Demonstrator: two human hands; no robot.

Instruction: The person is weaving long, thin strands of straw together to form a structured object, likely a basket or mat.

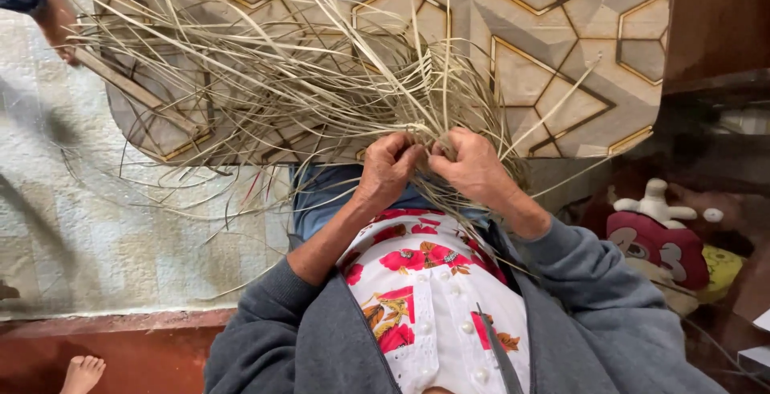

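Observation:
A loose tangle of pale dried straw strips [305,81] spreads over a board with a beige and gold geometric pattern [553,33]. My left hand [389,165] and my right hand [473,161] are side by side at the near edge of the tangle, both with fingers closed on strips where the weave bunches together. Strands fan out from my hands up and to the left. Grey sleeves cover both my forearms, over a white top with red flowers.
Another person's hand [60,25] rests at the top left by a wooden stick [136,93]. A quilted pale mat [96,233] lies at left, a bare foot [80,374] at bottom left. Soft toys [662,237] sit at right.

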